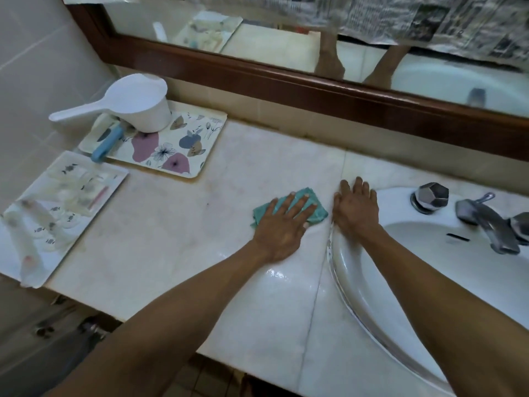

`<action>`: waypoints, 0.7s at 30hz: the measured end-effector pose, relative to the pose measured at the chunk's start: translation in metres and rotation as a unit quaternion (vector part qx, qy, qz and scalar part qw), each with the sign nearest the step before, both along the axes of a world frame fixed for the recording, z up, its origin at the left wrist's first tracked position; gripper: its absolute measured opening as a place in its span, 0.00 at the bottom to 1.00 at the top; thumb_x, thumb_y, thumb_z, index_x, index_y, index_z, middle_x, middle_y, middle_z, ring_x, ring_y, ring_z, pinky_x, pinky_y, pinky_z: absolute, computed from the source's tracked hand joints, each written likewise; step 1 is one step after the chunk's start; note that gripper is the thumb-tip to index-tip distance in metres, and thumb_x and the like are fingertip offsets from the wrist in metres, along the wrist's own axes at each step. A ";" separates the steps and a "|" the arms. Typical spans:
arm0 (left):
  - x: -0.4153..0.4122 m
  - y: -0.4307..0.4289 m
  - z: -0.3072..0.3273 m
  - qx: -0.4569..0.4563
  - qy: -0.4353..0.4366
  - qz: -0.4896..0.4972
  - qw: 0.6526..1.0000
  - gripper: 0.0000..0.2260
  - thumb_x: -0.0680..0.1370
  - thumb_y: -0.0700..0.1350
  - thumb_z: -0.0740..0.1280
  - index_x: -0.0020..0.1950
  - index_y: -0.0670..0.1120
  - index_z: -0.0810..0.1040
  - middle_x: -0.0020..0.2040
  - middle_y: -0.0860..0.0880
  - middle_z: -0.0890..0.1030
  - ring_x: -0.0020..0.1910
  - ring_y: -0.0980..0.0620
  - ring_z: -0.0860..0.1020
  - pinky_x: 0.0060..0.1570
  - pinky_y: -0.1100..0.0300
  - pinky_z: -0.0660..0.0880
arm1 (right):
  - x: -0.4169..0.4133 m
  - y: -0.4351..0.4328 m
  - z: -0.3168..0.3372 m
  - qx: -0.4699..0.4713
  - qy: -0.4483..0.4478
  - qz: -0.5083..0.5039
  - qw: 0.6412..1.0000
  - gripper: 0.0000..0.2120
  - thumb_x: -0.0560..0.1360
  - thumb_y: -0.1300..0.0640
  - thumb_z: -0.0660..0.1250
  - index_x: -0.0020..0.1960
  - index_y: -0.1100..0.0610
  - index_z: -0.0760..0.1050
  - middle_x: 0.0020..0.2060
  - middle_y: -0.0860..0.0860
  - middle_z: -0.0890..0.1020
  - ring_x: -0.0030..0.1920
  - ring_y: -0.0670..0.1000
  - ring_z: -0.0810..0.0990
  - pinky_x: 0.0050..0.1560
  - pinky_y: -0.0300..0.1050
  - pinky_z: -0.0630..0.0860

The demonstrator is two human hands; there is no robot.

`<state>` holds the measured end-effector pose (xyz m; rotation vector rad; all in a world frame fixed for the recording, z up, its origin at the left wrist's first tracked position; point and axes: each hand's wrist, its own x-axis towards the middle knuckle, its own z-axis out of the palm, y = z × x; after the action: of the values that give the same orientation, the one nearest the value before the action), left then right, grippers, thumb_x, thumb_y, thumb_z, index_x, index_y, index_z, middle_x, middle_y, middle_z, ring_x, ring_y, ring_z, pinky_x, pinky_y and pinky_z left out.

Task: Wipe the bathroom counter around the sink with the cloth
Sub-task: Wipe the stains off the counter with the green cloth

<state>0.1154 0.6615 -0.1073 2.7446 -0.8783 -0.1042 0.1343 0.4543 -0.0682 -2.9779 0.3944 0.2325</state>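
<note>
A teal cloth [316, 211] lies flat on the pale marble counter [177, 242] just left of the sink. My left hand [283, 224] presses down on it with the fingers spread, covering most of it. My right hand [356, 209] rests palm down, fingers apart, on the left rim of the white sink [400, 233], holding nothing. The two hands are a short gap apart. A wet sheen shows on the counter near my left wrist.
A flowered tray [183, 144] at the back left holds a white dipper [137, 101] and a blue-handled item [107, 144]. A second tray [17, 224] with clear packets sits at the left edge. Chrome faucet [486, 224] and knob [430, 197] stand behind the basin. A wood-framed mirror [286, 81] runs along the back.
</note>
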 end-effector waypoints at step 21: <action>0.071 0.069 0.009 0.010 0.009 0.175 0.984 0.23 0.85 0.54 0.48 0.81 0.56 0.59 0.81 0.53 0.57 0.81 0.47 0.54 0.77 0.45 0.50 | 0.058 0.039 -0.006 0.088 -0.037 0.089 0.991 0.26 0.83 0.50 0.53 0.76 0.62 0.60 0.78 0.62 0.59 0.78 0.63 0.56 0.76 0.57 0.56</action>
<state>0.1867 0.7309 -0.0986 2.8623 -0.3803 -0.0698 0.1924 0.4936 -0.0739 -2.8375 0.0949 0.1627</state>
